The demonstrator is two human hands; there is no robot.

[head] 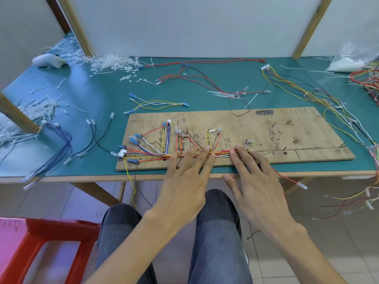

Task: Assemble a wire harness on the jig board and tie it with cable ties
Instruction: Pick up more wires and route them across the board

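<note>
A wooden jig board (287,138) lies on the green table near its front edge. A bundle of red, yellow, white and purple wires (151,154) runs along the board's front, with branches rising to pegs and white and blue connectors. My left hand (184,181) has its straight fingers spread, the fingertips pressing on the bundle at the board's middle. Just to its right, my right hand (256,181) also has straight fingers, their tips touching the same bundle near a black peg. Neither hand holds a cable tie.
Loose wire sets lie around the board: blue wires (61,148) and black leads (92,140) at left, red wires (194,76) behind, yellow ones (307,93) at right. Piles of white cable ties (110,62) sit at the back left. A red stool (41,247) stands lower left.
</note>
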